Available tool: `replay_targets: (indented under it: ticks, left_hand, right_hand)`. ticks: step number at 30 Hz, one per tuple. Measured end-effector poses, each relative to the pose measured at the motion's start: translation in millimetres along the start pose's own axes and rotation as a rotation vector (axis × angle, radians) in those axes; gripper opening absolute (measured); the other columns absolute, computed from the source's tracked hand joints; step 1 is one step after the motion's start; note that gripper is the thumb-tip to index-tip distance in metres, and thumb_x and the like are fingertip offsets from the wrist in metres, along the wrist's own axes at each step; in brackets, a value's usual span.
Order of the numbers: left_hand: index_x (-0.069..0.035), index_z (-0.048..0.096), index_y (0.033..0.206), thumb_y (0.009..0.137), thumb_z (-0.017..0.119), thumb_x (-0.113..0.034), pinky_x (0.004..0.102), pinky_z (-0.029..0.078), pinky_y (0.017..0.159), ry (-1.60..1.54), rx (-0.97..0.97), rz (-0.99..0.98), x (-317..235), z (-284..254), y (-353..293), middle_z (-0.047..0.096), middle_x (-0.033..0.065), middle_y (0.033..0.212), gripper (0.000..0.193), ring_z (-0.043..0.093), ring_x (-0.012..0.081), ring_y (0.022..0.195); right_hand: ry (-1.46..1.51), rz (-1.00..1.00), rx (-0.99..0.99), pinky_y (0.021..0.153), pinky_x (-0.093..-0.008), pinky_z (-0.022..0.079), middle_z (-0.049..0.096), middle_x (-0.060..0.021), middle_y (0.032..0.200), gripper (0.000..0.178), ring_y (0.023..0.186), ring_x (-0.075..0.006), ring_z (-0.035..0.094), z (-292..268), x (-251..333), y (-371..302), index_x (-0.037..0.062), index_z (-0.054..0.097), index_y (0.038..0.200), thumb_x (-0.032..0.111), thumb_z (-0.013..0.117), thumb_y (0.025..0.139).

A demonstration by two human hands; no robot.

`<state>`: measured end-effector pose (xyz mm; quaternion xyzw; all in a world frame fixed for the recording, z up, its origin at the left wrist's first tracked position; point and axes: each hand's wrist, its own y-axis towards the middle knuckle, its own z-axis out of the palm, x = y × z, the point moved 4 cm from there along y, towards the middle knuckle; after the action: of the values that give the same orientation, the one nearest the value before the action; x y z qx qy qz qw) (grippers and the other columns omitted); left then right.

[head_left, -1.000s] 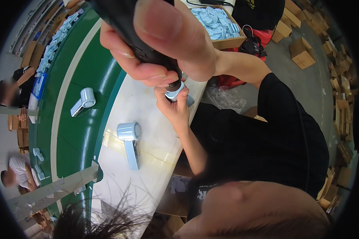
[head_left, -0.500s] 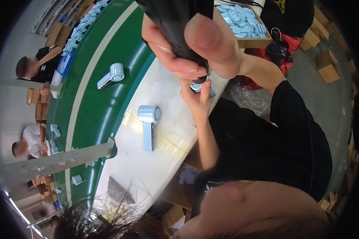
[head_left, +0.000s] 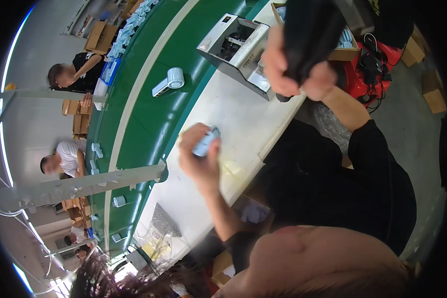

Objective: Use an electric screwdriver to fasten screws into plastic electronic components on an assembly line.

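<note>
My left hand (head_left: pixel 198 161) is closed around a light-blue plastic housing (head_left: pixel 206 142) over the white worktable. Most of the housing is hidden by the fingers, and its full shape does not show. My right hand (head_left: pixel 295 74) grips a black power tool (head_left: pixel 313 37) that looks like an electric screwdriver, its tip pointing down near the table's edge. Motion blurs the tool and the fingers. Beside the right hand stands a grey metal box machine (head_left: pixel 236 52) with an open top. A light-blue housing with a round head and flat handle (head_left: pixel 175 79) lies on the green conveyor belt.
The white worktable (head_left: pixel 233 119) runs along the green conveyor (head_left: pixel 144 111). A metal post (head_left: pixel 109 181) crosses the conveyor. A bubble-wrap piece (head_left: pixel 164 221) lies at the near end. Behind the tool is a carton (head_left: pixel 343 54) of light-blue parts. Co-workers sit across the conveyor.
My left hand has left the tool's tip and moved left, where a housing lay on the table. The tool has moved right and away from it. The view has shifted, bringing the grey machine into sight.
</note>
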<state>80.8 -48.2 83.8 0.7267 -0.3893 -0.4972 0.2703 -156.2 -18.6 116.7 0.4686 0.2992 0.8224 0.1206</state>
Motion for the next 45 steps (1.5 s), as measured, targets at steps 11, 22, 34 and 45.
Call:
replay_targets:
  ticks: [11, 22, 34, 45]
  left_hand:
    - [-0.005, 0.05, 0.109, 0.084, 0.066, -0.029, 0.0435, 0.044, 0.082, 0.954, 0.722, -0.422, 261, -49, 79, 0.06, 0.0182, 0.106, 0.038, 0.055, 0.0378, 0.1]
    - [-0.003, 0.057, 0.117, 0.073, 0.073, -0.012, 0.0361, 0.045, 0.085, 0.543, 0.7, -0.248, 343, 2, 96, 0.063, 0.0151, 0.108, 0.047, 0.06, 0.0273, 0.1]
    - [-0.003, 0.054, 0.089, 0.091, 0.056, -0.027, 0.0278, 0.046, 0.063, -0.233, -0.43, -0.02, 150, -61, 127, 0.049, 0.0059, 0.08, 0.024, 0.051, 0.0144, 0.073]
    - [-0.002, 0.046, 0.105, 0.093, 0.048, -0.045, 0.0233, 0.042, 0.051, -0.25, -0.447, -0.056, -22, 64, 15, 0.052, 0.0053, 0.073, 0.045, 0.052, 0.0118, 0.065]
  right_hand:
    - [-0.696, -0.025, -0.349, 0.055, -0.0253, 0.041, 0.056, -0.0029, 0.066, 0.042, 0.057, -0.011, 0.051, -42, -51, -44, 0.0023, 0.059, 0.098, 0.032, 0.074, 0.072]
    - [-0.675, -0.1, -0.407, 0.05, -0.0297, 0.046, 0.058, -0.0086, 0.059, 0.037, 0.05, -0.0217, 0.059, -29, -46, -41, 0.0012, 0.057, 0.092, 0.029, 0.073, 0.073]
    - [-0.709, -0.103, -0.464, 0.051, -0.0306, 0.046, 0.059, -0.0086, 0.061, 0.034, 0.05, -0.0223, 0.059, -45, -54, -38, 0.0015, 0.057, 0.093, 0.023, 0.073, 0.072]
    - [-1.606, 0.258, -0.598, 0.068, -0.042, 0.049, 0.064, -0.019, 0.08, 0.032, 0.078, -0.0355, 0.063, -153, 53, -53, 0.0014, 0.061, 0.096, 0.012, 0.072, 0.067]
